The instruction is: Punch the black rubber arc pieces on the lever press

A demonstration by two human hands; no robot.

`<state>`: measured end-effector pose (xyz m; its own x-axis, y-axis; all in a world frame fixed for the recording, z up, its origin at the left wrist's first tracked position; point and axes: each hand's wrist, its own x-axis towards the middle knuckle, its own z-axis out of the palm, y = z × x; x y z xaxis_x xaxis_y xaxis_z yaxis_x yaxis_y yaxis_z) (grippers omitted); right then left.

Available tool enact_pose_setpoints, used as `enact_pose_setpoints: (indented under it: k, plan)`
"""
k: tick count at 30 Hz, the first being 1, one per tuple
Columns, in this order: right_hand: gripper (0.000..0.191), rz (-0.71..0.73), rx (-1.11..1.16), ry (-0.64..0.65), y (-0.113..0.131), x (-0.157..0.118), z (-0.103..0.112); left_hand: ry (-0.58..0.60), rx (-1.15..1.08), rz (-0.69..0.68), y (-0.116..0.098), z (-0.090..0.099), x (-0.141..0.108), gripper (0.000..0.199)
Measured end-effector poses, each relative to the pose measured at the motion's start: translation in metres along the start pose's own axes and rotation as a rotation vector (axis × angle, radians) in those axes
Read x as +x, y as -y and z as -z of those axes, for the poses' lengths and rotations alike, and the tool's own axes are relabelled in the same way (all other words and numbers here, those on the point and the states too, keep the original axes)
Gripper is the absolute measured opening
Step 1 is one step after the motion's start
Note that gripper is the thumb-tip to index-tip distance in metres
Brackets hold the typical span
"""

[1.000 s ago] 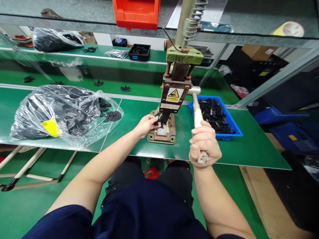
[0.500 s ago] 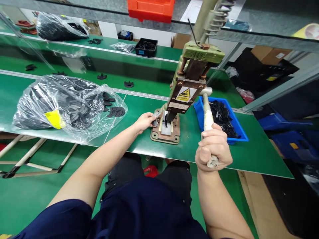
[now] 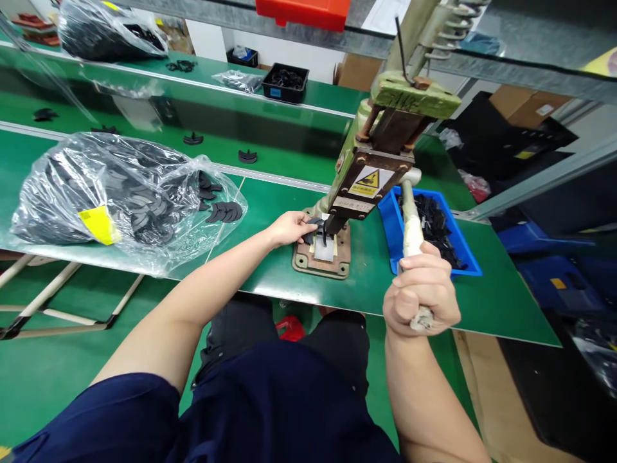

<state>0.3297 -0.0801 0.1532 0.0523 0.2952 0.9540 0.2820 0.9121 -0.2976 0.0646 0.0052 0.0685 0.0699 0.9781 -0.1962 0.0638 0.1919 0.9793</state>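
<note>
My left hand [image 3: 292, 228] pinches a dark curved piece [image 3: 312, 230] at the left side of a hand press [image 3: 373, 154]. That piece lies over the press base [image 3: 299, 260], close to the ram's lower end. A light metal plate [image 3: 325, 248] shows on the base below it. My right hand [image 3: 423, 289] is wrapped around the tape-covered lever [image 3: 412, 225] of the press. To the left, a clear plastic bag [image 3: 96, 193] holds many dark curved pieces, and a short row of them [image 3: 226, 211] lies at its mouth.
Right of the press stands a blue bin [image 3: 465, 262] with black parts. Behind, single dark pieces [image 3: 247, 156] lie on a green surface, and a black tray [image 3: 284, 93] sits farther back. An orange-red bin [image 3: 303, 11] and a metal shelf edge [image 3: 212, 29] hang above.
My left hand has moved the curved piece slightly right, nearer the middle of the press base. My right hand stays on the lever. The view has shifted a little.
</note>
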Motion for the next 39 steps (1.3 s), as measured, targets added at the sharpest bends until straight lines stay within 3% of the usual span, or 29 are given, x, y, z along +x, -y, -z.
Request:
enact_pose_setpoints:
  k: [12,17,22,28,32,35,39]
  plan:
    - [0.034,0.000,-0.004,0.036,0.000,-0.002,0.004,-0.003,0.093,0.036,-0.006,-0.002,0.002,0.030]
    - [0.036,-0.019,-0.012,0.037,0.001,-0.003,0.004,0.046,0.060,0.129,-0.011,-0.001,0.003,0.037]
    - [0.043,0.010,0.017,-0.052,-0.004,-0.004,-0.002,0.089,0.053,0.190,-0.012,0.002,0.010,0.049]
    - [0.044,-0.001,0.015,-0.051,-0.004,-0.006,-0.001,0.142,-0.022,0.307,-0.010,0.004,0.015,0.041]
    - [0.043,-0.013,0.014,-0.013,-0.002,-0.007,0.000,0.111,-0.021,0.329,-0.012,-0.001,0.009,0.034]
    - [0.045,0.037,0.050,-0.098,-0.004,0.008,-0.006,0.080,0.016,0.342,-0.016,-0.007,0.003,0.027]
    - [0.022,0.086,0.202,-0.151,-0.007,0.068,-0.017,0.021,0.019,0.307,-0.020,-0.013,-0.002,0.019]
